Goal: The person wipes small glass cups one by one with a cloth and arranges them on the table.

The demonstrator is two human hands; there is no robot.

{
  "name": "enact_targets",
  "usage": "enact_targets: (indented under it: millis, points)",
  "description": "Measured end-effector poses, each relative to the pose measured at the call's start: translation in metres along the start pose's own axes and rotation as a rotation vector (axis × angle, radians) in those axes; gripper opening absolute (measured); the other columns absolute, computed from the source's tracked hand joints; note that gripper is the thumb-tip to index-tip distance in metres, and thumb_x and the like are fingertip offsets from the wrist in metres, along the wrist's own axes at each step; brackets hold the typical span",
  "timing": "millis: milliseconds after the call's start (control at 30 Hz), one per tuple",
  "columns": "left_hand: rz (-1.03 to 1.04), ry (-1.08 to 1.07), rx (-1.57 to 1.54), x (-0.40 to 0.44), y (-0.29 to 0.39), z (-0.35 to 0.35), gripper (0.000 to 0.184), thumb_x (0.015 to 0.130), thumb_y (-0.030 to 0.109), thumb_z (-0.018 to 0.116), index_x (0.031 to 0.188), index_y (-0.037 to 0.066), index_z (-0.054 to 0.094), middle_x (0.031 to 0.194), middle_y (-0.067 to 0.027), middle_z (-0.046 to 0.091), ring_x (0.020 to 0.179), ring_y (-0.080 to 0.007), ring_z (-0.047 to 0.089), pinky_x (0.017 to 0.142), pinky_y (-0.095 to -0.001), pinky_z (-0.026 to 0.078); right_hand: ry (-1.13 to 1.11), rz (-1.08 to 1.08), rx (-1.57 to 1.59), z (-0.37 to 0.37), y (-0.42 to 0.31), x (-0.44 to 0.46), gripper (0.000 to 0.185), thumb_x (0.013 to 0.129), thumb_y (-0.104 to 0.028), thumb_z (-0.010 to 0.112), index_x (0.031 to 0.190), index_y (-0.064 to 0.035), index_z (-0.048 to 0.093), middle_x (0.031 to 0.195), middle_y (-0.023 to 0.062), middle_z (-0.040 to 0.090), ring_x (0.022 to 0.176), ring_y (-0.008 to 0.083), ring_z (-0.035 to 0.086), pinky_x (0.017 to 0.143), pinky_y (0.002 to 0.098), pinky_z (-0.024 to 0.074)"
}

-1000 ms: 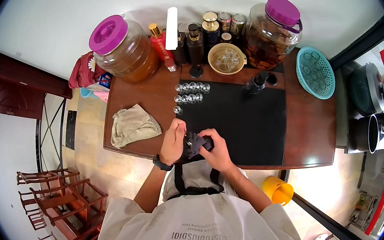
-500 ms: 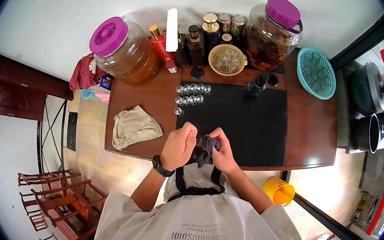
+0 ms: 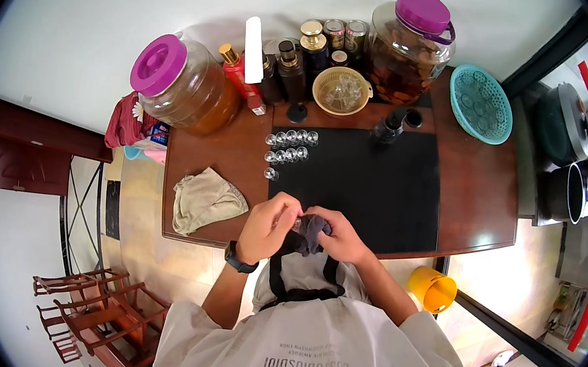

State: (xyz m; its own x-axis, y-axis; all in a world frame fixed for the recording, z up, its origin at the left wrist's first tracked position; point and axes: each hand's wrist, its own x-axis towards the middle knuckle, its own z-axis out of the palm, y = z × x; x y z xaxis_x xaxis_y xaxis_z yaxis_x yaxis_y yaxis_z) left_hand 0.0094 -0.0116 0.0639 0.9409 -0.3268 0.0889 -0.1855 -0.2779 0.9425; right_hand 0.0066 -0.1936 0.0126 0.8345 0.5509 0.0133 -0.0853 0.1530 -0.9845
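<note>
My left hand (image 3: 268, 228), with a black watch at the wrist, is closed at the table's near edge. Between its fingertips shows what looks like a small clear glass (image 3: 297, 223), mostly covered by fingers and cloth. Bunched against it is a dark grey cloth (image 3: 313, 233), gripped by my right hand (image 3: 343, 237). Beyond the hands, several small glasses (image 3: 291, 137) stand in rows on the left part of a black mat (image 3: 372, 192). More clear glasses (image 3: 346, 94) lie in a beige basket (image 3: 323, 100) behind the mat.
A crumpled beige cloth (image 3: 207, 203) lies left on the wooden table (image 3: 478, 203). Along the back stand two large purple-lidded jars (image 3: 200, 88), several bottles (image 3: 292, 76) and cans. A dark bottle (image 3: 388, 127) is on the mat, a turquoise basket (image 3: 480, 106) at right, a yellow bucket (image 3: 432, 290) below.
My hands have come closer together, the right shifting slightly left and down with the dark cloth. My left hand has turned so that a clear object shows at its fingertips.
</note>
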Motion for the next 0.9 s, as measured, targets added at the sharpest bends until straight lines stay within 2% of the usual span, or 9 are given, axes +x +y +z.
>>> enact_targets:
  millis: [133,233,300,433,567,633,667,767,900]
  points:
    - [-0.036,0.080,0.030,-0.005,-0.003,0.005,0.011,0.091,0.003,0.044,0.096,0.001,0.054,0.067,-0.0077,0.055,0.054,-0.0121,0.048,0.052,-0.0251,0.039,0.080,-0.093,-0.037,0.005,0.009,-0.002,0.025,0.081,-0.001,0.042,0.100,0.0011,0.056,0.083,0.0022,0.058,0.073,0.0109,0.051,0.068,0.0258,0.0450]
    - [0.107,0.119,0.054,-0.005,-0.011,0.010,0.014,0.089,0.001,0.045,0.098,0.001,0.056,0.064,-0.0085,0.052,0.052,-0.0152,0.046,0.050,-0.0280,0.038,-0.077,0.097,0.390,0.008,0.015,-0.007,0.019,0.087,-0.005,0.045,0.099,0.0009,0.058,0.086,0.0016,0.060,0.076,0.0098,0.053,0.070,0.0247,0.0453]
    - [0.430,0.082,0.055,-0.002,-0.022,0.008,0.015,0.085,-0.001,0.047,0.095,0.001,0.058,0.062,-0.0077,0.050,0.051,-0.0198,0.044,0.049,-0.0317,0.037,-0.206,0.300,0.735,0.011,0.020,-0.011,0.018,0.092,-0.016,0.053,0.099,-0.0009,0.059,0.090,0.0052,0.061,0.082,0.0113,0.057,0.073,0.0256,0.0476]
    - [0.651,0.055,0.097,0.003,-0.026,0.007,0.016,0.082,-0.003,0.046,0.093,0.002,0.057,0.060,-0.0061,0.045,0.049,-0.0206,0.038,0.048,-0.0325,0.032,-0.265,0.225,0.573,0.007,0.018,-0.010,0.017,0.089,-0.011,0.054,0.099,0.0004,0.059,0.088,0.0044,0.061,0.079,0.0112,0.057,0.072,0.0258,0.0475]
    - [0.408,0.019,0.103,-0.006,-0.014,0.001,0.016,0.083,0.000,0.052,0.097,0.003,0.060,0.061,-0.0054,0.047,0.051,-0.0188,0.041,0.049,-0.0306,0.035,-0.164,0.027,0.229,0.003,0.006,-0.005,0.017,0.081,-0.003,0.055,0.097,0.0016,0.058,0.086,0.0043,0.061,0.077,0.0147,0.058,0.070,0.0289,0.0456]
    - [0.000,-0.054,-0.117,-0.013,-0.006,-0.004,0.017,0.087,0.006,0.056,0.103,0.003,0.059,0.061,-0.0022,0.046,0.054,-0.0109,0.040,0.050,-0.0261,0.033,-0.012,-0.268,-0.309,0.001,-0.003,0.001,0.028,0.069,0.003,0.058,0.097,0.0013,0.057,0.084,0.0101,0.060,0.078,0.0268,0.058,0.071,0.0352,0.0449]
    - [-0.045,-0.066,-0.091,-0.013,-0.005,-0.008,0.018,0.090,0.009,0.055,0.106,0.002,0.058,0.062,-0.0001,0.045,0.056,-0.0059,0.038,0.050,-0.0226,0.031,0.025,-0.325,-0.422,0.001,-0.011,0.002,0.034,0.064,0.002,0.062,0.098,-0.0005,0.058,0.085,0.0139,0.058,0.081,0.0340,0.056,0.072,0.0385,0.0440]
    - [-0.137,0.007,-0.173,-0.016,0.000,-0.007,0.019,0.092,0.008,0.052,0.109,0.002,0.057,0.062,0.0003,0.045,0.054,-0.0062,0.037,0.050,-0.0218,0.030,0.079,-0.343,-0.688,0.000,-0.021,0.002,0.035,0.063,0.002,0.062,0.098,-0.0008,0.058,0.084,0.0132,0.057,0.081,0.0330,0.055,0.073,0.0390,0.0436]
    - [0.058,0.224,0.056,-0.014,-0.005,0.010,0.018,0.092,0.003,0.046,0.105,0.001,0.058,0.062,-0.0031,0.047,0.052,-0.0073,0.038,0.048,-0.0235,0.031,0.093,-0.343,-0.511,0.007,-0.009,0.001,0.033,0.065,0.003,0.060,0.098,-0.0009,0.057,0.084,0.0124,0.058,0.078,0.0285,0.056,0.072,0.0354,0.0443]
